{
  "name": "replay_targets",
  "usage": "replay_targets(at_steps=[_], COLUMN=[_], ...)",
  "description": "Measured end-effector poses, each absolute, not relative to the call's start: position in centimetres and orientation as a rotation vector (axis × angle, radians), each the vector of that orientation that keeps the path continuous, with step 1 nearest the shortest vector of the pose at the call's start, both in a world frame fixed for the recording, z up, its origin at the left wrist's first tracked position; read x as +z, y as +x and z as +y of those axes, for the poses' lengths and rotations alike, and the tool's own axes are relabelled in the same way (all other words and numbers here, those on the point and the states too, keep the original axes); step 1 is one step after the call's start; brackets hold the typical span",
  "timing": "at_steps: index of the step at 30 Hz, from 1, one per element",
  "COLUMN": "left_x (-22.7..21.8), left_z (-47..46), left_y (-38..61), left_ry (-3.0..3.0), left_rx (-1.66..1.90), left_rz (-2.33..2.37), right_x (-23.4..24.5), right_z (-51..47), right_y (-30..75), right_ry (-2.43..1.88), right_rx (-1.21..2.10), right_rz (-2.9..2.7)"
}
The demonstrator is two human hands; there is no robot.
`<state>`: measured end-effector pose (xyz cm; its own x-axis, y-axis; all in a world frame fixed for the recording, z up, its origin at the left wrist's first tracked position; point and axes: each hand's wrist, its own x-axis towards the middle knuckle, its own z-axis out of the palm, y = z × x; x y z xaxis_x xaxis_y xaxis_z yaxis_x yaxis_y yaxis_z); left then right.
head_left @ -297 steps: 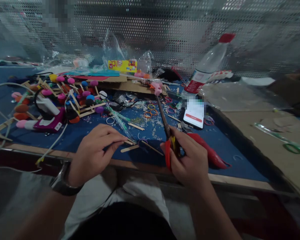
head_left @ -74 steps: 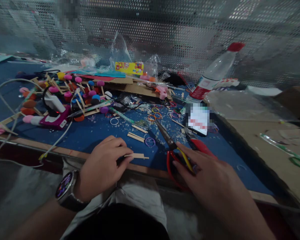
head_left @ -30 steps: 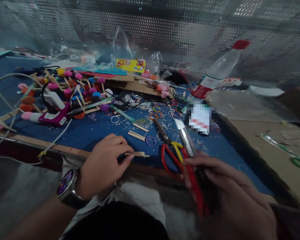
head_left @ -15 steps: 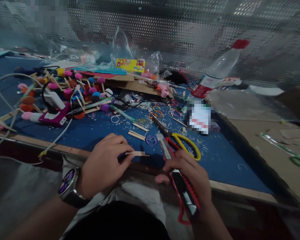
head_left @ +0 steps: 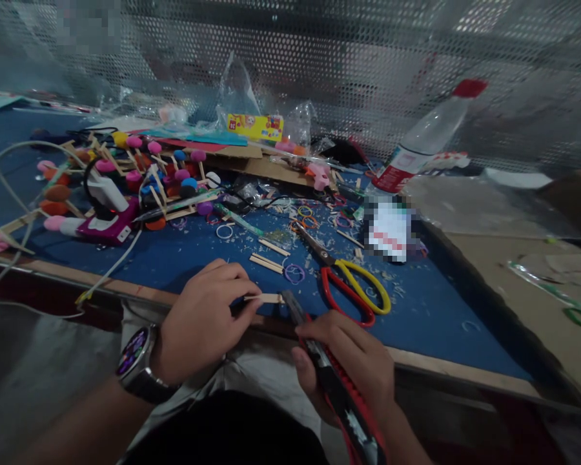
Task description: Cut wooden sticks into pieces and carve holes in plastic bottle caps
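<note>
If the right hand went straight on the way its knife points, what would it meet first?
Probably the wooden stick pinched by the left hand; the knife in the right hand points at its free end.

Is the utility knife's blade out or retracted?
Out: the blade projects from the utility knife in the right hand, reaching the wooden stick.

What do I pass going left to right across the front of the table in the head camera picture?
Purple device → left hand pinching a wooden stick → knife, gripped in the right hand → water bottle. The scissors overlap the right hand, so they are left out.
</note>
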<state>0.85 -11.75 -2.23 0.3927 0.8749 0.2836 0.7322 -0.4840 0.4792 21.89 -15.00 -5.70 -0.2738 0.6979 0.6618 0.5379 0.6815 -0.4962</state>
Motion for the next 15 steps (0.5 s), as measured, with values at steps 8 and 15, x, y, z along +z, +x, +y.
replay_targets(at_steps=[8,15], left_x=[-2.13,-2.05], left_z=[-11.85,-11.85], left_y=[0.80,0.88], left_ry=[2.363,2.360], left_rx=[0.755,0.750], left_rz=[1.407,1.409], right_x=[-6.19,-6.14], right_z=[-15.11,-15.33], right_y=[21.13,21.05], right_ry=[-0.979,-0.973], right_rx=[0.140,0.145], right_rz=[-1.944,-1.947])
